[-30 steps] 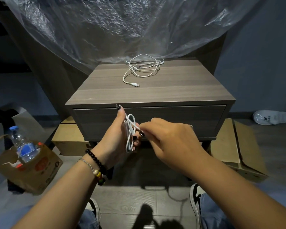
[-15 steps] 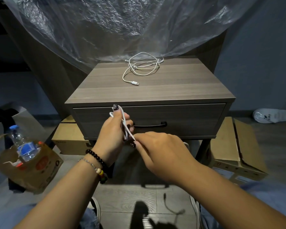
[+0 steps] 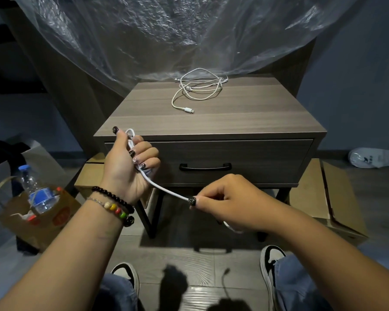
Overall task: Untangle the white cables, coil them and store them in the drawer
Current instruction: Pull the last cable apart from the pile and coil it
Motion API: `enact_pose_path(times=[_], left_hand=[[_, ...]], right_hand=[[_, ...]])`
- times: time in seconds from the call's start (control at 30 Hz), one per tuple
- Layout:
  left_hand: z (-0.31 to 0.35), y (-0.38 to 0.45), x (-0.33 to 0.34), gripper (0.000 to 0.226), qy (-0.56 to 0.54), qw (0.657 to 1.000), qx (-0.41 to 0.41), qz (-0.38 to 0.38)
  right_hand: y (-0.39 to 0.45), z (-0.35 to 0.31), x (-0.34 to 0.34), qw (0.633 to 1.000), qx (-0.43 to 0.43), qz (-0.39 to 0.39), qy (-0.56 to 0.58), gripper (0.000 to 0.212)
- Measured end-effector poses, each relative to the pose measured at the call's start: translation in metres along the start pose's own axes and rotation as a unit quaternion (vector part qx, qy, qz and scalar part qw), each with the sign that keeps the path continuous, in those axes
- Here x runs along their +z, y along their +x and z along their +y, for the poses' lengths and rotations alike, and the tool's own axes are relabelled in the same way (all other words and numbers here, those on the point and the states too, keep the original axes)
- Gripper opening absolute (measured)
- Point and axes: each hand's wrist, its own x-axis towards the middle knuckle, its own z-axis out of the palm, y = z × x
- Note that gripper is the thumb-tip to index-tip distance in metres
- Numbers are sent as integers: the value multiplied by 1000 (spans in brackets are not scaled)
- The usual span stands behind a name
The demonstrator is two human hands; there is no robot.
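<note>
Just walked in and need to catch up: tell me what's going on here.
A person is winding a white cable. The left hand grips the coiled part, while the right hand pinches the free end and pulls it taut between the two. A second cable lies in a loose tangle on top of the nightstand, untouched. The drawer is closed, so nothing has been stored yet. A water bottle stands in a paper bag on the floor to the left.

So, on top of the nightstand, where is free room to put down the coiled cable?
The nightstand top is bare along its front edge and on both sides of the loose white cable. The back middle, where that cable lies against the plastic sheet, is crowded.
</note>
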Motion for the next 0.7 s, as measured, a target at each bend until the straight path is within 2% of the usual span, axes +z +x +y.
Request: enact_pose_path(times=[0.2,0.37,0.43,0.53,0.7], left_hand=[[-6,-12,9,51,76,991,-94,-59],[-15,-20,18,57,185,978,-86,-36],[-19,-22,19,62,204,972,-100,-52],[-25,-26,18,56,246,956,-142,-73],[-34,-31,14,51,398,899,-160,-88]], right_hand=[[8,9,-10,988,15,138,-66,16],[7,9,-12,967,-30,242,-72,8],[5,9,-12,961,-55,259,-74,7],[5,9,-12,952,-94,279,-89,6],[5,9,-10,945,-133,278,-110,9]])
